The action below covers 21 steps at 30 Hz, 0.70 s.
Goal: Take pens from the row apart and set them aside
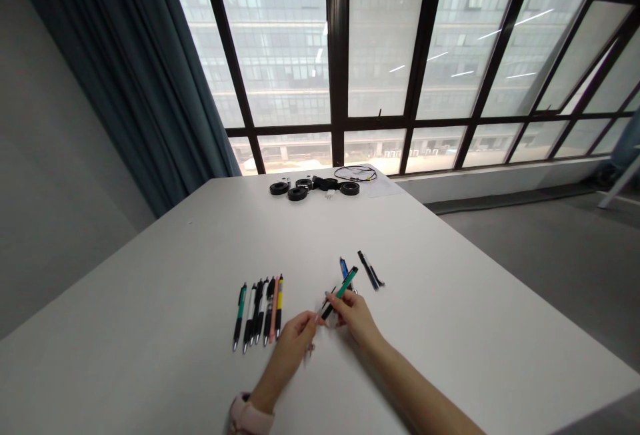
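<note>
Just right of the table's middle, my right hand (354,313) pinches a green and black pen (346,283), tilted with its top up to the right. Close beside it, my left hand (299,333) is closed on a slim, light-coloured pen (325,304), mostly hidden by the fingers. Behind the right hand lies a blue pen (343,266), partly covered by the green one. To the left, several pens stand side by side in a row, among them a green one (241,315), a white and black one (250,318), a pink one (274,309) and a yellow one (279,306).
Two dark pens (369,271) lie to the right of my hands. At the far end of the white table (200,255) are several black tape-like rolls (298,193), a thin black cable (355,173) and a sheet of paper (385,187). Windows and a blue curtain (135,75) stand beyond.
</note>
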Each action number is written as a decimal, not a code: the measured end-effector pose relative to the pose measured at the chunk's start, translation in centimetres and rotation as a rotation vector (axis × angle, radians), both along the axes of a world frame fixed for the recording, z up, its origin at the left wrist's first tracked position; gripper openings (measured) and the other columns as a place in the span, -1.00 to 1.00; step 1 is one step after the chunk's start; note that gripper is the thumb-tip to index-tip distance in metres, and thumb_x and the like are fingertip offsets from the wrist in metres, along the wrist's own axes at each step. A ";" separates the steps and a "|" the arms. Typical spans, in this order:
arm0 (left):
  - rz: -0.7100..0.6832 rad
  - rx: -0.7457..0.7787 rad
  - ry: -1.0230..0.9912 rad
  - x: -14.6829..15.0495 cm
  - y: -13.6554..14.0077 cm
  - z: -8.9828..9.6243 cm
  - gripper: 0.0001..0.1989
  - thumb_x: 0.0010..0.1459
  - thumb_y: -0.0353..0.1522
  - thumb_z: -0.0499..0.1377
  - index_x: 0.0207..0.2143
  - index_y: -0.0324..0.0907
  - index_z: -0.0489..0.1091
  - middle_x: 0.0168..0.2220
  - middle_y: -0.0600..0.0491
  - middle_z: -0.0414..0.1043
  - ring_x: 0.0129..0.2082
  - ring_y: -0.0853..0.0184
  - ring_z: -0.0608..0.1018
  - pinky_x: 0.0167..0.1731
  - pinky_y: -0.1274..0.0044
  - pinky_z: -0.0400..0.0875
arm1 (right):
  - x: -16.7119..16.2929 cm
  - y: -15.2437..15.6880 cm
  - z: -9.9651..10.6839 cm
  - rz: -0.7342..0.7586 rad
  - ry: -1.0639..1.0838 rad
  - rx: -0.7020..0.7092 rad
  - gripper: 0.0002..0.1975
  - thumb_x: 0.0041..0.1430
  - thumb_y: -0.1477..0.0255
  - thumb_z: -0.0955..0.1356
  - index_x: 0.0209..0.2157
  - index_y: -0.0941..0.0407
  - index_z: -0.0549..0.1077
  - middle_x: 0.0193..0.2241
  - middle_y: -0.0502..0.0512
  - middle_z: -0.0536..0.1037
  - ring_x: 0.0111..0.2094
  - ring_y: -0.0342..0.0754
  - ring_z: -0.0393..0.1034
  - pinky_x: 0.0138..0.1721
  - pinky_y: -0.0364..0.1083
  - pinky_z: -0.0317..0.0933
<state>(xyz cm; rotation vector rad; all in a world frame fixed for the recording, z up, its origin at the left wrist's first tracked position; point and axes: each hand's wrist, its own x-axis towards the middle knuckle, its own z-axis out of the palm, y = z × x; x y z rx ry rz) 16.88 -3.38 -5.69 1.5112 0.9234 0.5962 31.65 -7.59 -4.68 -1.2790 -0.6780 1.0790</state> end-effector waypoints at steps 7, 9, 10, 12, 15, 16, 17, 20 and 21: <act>0.045 -0.017 -0.042 -0.2 0.4 -0.4 -0.44 -0.09 0.13 0.10 -0.42 -0.22 0.42 -0.68 0.28 -0.01 -0.70 0.50 0.10 -0.70 0.64 0.06 | 0.7 -0.1 0.9 -0.081 0.039 -0.034 -0.40 -0.33 -0.08 0.44 -0.52 0.22 0.48 -0.73 -0.11 0.25 -0.72 -0.25 0.15 -0.69 -0.20 0.15; 0.059 -0.019 -0.042 -0.2 0.4 -0.3 -0.43 -0.09 0.12 0.10 -0.42 -0.22 0.42 -0.68 0.27 0.00 -0.70 0.50 0.10 -0.70 0.63 0.05 | 0.8 -0.1 1.1 -0.090 0.053 -0.034 -0.40 -0.32 -0.10 0.43 -0.53 0.22 0.47 -0.74 -0.10 0.25 -0.72 -0.24 0.15 -0.69 -0.20 0.16; 0.059 -0.021 -0.042 -0.2 0.3 -0.2 -0.44 -0.09 0.12 0.11 -0.42 -0.23 0.43 -0.68 0.27 0.01 -0.70 0.50 0.11 -0.70 0.63 0.05 | 0.8 -0.1 1.2 -0.095 0.063 -0.033 -0.39 -0.32 -0.10 0.43 -0.53 0.22 0.47 -0.74 -0.10 0.25 -0.72 -0.24 0.15 -0.69 -0.20 0.15; 0.050 -0.024 -0.043 -0.2 0.2 0.0 -0.44 -0.08 0.11 0.11 -0.41 -0.23 0.44 -0.68 0.27 0.01 -0.70 0.50 0.12 -0.69 0.63 0.06 | 1.0 -0.1 1.2 -0.117 0.093 -0.031 -0.38 -0.35 -0.10 0.44 -0.52 0.22 0.46 -0.74 -0.10 0.25 -0.72 -0.25 0.13 -0.69 -0.19 0.15; 0.040 -0.025 -0.038 -0.3 0.1 0.3 -0.44 -0.08 0.11 0.12 -0.41 -0.24 0.45 -0.68 0.26 0.02 -0.69 0.50 0.12 -0.69 0.63 0.07 | 1.4 -0.1 1.2 -0.175 0.142 -0.004 -0.40 -0.30 -0.09 0.43 -0.48 0.21 0.47 -0.70 -0.09 0.28 -0.71 -0.26 0.12 -0.66 -0.19 0.16; 0.041 -0.022 -0.036 -0.4 0.1 0.4 -0.44 -0.08 0.11 0.12 -0.41 -0.24 0.45 -0.68 0.26 0.02 -0.69 0.50 0.12 -0.69 0.63 0.07 | 1.5 -0.1 1.2 -0.190 0.155 0.004 -0.41 -0.27 -0.08 0.42 -0.46 0.20 0.47 -0.69 -0.08 0.29 -0.70 -0.26 0.12 -0.64 -0.19 0.17; 0.040 -0.018 -0.038 -0.4 0.1 0.4 -0.44 -0.07 0.10 0.12 -0.40 -0.25 0.45 -0.68 0.26 0.03 -0.69 0.50 0.12 -0.68 0.63 0.08 | 1.6 -0.2 1.2 -0.199 0.164 0.010 -0.42 -0.25 -0.08 0.42 -0.46 0.20 0.47 -0.68 -0.08 0.30 -0.70 -0.26 0.12 -0.64 -0.20 0.17; 0.047 -0.020 -0.051 -0.3 0.2 0.5 -0.42 -0.09 0.11 0.13 -0.38 -0.25 0.46 -0.70 0.27 0.03 -0.70 0.51 0.13 -0.69 0.63 0.09 | 1.7 -0.2 1.3 -0.189 0.168 0.004 -0.42 -0.24 -0.08 0.42 -0.48 0.19 0.46 -0.68 -0.09 0.29 -0.69 -0.26 0.13 -0.64 -0.20 0.17; 0.055 -0.027 -0.054 -0.2 0.2 0.5 -0.40 -0.12 0.13 0.14 -0.39 -0.25 0.45 -0.71 0.27 0.03 -0.72 0.51 0.12 -0.70 0.64 0.08 | 1.7 -0.2 1.3 -0.176 0.165 -0.002 -0.41 -0.27 -0.10 0.42 -0.49 0.20 0.45 -0.69 -0.09 0.28 -0.70 -0.26 0.13 -0.64 -0.20 0.17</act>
